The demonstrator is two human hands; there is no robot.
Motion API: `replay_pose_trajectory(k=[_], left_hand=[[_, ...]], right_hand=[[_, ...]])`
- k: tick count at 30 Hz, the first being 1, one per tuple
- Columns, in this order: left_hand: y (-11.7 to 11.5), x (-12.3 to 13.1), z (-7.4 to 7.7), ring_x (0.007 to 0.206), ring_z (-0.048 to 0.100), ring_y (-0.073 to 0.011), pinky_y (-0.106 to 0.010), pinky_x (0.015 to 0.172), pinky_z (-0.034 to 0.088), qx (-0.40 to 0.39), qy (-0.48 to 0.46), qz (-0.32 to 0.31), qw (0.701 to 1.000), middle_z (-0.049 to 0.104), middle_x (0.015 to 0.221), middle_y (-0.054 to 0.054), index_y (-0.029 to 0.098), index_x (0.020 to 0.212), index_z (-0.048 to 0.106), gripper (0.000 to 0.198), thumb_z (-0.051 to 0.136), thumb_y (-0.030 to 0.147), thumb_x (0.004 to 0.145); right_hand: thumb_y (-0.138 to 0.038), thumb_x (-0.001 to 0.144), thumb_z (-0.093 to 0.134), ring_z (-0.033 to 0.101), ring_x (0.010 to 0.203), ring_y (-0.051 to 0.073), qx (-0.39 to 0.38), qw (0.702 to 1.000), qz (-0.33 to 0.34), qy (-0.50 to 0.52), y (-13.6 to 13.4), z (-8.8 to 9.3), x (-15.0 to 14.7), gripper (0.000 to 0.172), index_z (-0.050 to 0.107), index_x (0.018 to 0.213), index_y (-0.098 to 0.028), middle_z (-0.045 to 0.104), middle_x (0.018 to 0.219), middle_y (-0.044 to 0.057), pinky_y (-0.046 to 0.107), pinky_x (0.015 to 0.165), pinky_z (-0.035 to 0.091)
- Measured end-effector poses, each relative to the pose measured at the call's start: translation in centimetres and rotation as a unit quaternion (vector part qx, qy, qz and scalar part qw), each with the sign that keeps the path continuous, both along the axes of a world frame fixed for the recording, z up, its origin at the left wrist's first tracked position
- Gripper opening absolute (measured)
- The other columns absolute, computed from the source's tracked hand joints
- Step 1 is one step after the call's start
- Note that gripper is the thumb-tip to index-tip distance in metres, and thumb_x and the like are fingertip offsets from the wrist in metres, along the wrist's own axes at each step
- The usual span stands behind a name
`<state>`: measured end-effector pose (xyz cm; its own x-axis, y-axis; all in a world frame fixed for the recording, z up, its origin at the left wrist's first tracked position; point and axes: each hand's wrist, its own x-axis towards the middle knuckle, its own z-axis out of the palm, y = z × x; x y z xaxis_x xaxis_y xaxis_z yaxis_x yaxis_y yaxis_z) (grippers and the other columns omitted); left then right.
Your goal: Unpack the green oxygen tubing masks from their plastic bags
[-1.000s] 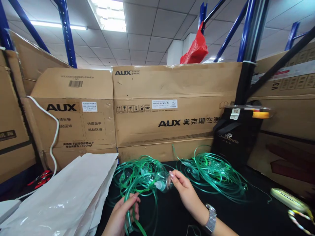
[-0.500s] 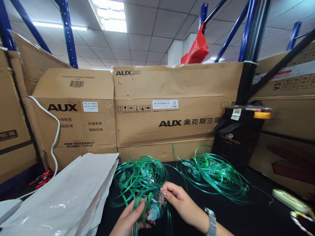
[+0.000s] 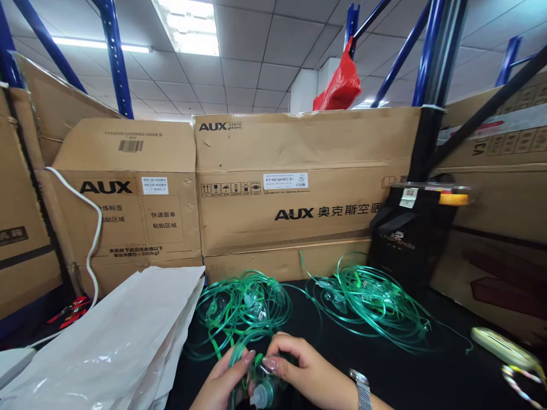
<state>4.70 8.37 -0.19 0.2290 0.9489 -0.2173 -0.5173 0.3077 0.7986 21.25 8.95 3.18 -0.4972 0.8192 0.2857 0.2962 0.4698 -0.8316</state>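
Observation:
My left hand and my right hand meet at the bottom middle, both closed around a clear plastic mask with green tubing attached. Fingertips of both hands pinch the top of the mask. Just beyond them lies a tangled pile of green tubing with more clear masks in it. A second pile of green tubing lies to the right on the black tabletop. A metal watch sits on my right wrist.
White plastic bags lie at the left. Brown AUX cartons wall off the back. A black bag stands at the right, with a pale oblong object near the right edge. A white cable hangs at left.
My right hand has drawn the mask down from the pile toward me, and my left hand has come up to meet it. Both hands now hold the mask lower in view.

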Motion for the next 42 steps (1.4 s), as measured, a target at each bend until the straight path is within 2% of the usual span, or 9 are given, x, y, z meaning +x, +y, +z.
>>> replay_pose_trajectory(k=[9, 14, 18, 21, 24, 29, 34, 39, 42], left_hand=[[0.1, -0.6, 1.0, 0.04, 0.049, -0.008, -0.019, 0.046, 0.039, 0.033, 0.001, -0.018, 0.999, 0.054, 0.039, 0.005, 0.017, 0.048, 0.055, 0.035, 0.082, 0.039, 0.044], [0.7, -0.7, 0.1, 0.038, 0.049, -0.0104, -0.021, 0.043, 0.038, 0.06, 0.01, -0.055, 0.997, 0.054, 0.038, 0.003, 0.017, 0.049, 0.052, 0.038, 0.077, 0.045, 0.051], [1.0, -0.8, -0.5, 0.039, 0.05, -0.0104, -0.021, 0.044, 0.038, 0.064, 0.019, -0.059, 0.996, 0.055, 0.039, 0.003, 0.017, 0.049, 0.05, 0.039, 0.076, 0.045, 0.053], [1.2, -0.9, -0.8, 0.04, 0.05, -0.0097, -0.02, 0.044, 0.037, 0.074, 0.022, -0.063, 0.995, 0.054, 0.04, 0.003, 0.016, 0.05, 0.05, 0.039, 0.076, 0.046, 0.054], [1.3, -1.0, -1.0, 0.04, 0.049, -0.0092, -0.02, 0.044, 0.036, 0.092, 0.04, -0.072, 0.992, 0.055, 0.042, 0.003, 0.016, 0.052, 0.05, 0.039, 0.075, 0.047, 0.055], [1.0, -1.0, -0.8, 0.041, 0.047, -0.0088, -0.021, 0.046, 0.037, 0.11, 0.087, -0.07, 0.988, 0.056, 0.043, 0.002, 0.016, 0.053, 0.05, 0.037, 0.07, 0.046, 0.06], [0.8, -0.9, -0.4, 0.039, 0.046, -0.0088, -0.021, 0.045, 0.036, 0.119, 0.089, -0.081, 0.986, 0.055, 0.042, 0.003, 0.017, 0.052, 0.049, 0.038, 0.07, 0.048, 0.059], [0.7, -0.7, -0.2, 0.038, 0.047, -0.009, -0.021, 0.043, 0.036, 0.12, 0.079, -0.088, 0.986, 0.055, 0.041, 0.003, 0.016, 0.052, 0.049, 0.038, 0.071, 0.047, 0.059], [0.7, -0.7, -0.2, 0.038, 0.048, -0.009, -0.021, 0.043, 0.036, 0.123, 0.073, -0.088, 0.986, 0.055, 0.042, 0.003, 0.016, 0.051, 0.049, 0.037, 0.071, 0.046, 0.06]], right_hand=[[-0.04, 0.081, 0.055, 0.054, 0.082, 0.016, 0.003, 0.991, 0.062, 0.117, 0.2, 0.0, 0.0, 0.025, 0.054, 0.069, -0.018, 0.058, 0.085, 0.004, 0.032, 0.078, 0.041], [-0.036, 0.079, 0.06, 0.053, 0.093, 0.019, -0.006, 0.984, 0.053, 0.167, 0.4, -0.1, 0.0, 0.022, 0.056, 0.068, -0.018, 0.059, 0.097, 0.007, 0.036, 0.084, 0.039], [-0.035, 0.081, 0.057, 0.052, 0.102, 0.022, -0.058, 0.978, 0.073, 0.188, 0.4, 0.0, 0.1, 0.02, 0.056, 0.07, -0.018, 0.06, 0.105, 0.01, 0.039, 0.088, 0.037], [-0.037, 0.081, 0.056, 0.051, 0.098, 0.021, -0.06, 0.977, 0.059, 0.196, 0.5, -0.1, 0.1, 0.022, 0.056, 0.07, -0.018, 0.059, 0.101, 0.008, 0.036, 0.086, 0.036], [-0.038, 0.079, 0.06, 0.049, 0.077, 0.014, -0.049, 0.971, 0.007, 0.233, 0.8, -0.3, 0.0, 0.024, 0.055, 0.067, -0.018, 0.052, 0.079, 0.001, 0.027, 0.073, 0.037], [-0.039, 0.077, 0.062, 0.038, 0.06, 0.009, -0.185, 0.903, -0.019, 0.386, 1.2, -0.6, -0.1, 0.026, 0.052, 0.069, -0.017, 0.044, 0.065, -0.003, 0.022, 0.058, 0.032], [-0.035, 0.067, 0.072, 0.039, 0.059, 0.009, -0.232, 0.857, -0.03, 0.459, 1.8, -0.5, 0.3, 0.027, 0.053, 0.067, -0.015, 0.047, 0.064, -0.002, 0.021, 0.058, 0.034], [-0.034, 0.064, 0.075, 0.04, 0.06, 0.008, -0.232, 0.848, -0.052, 0.474, 2.3, -0.6, 0.5, 0.029, 0.053, 0.065, -0.014, 0.048, 0.064, -0.002, 0.021, 0.06, 0.035], [-0.038, 0.065, 0.073, 0.038, 0.059, 0.008, -0.212, 0.859, -0.07, 0.46, 2.5, -0.8, 0.6, 0.032, 0.051, 0.065, -0.015, 0.046, 0.063, -0.003, 0.021, 0.059, 0.034]])
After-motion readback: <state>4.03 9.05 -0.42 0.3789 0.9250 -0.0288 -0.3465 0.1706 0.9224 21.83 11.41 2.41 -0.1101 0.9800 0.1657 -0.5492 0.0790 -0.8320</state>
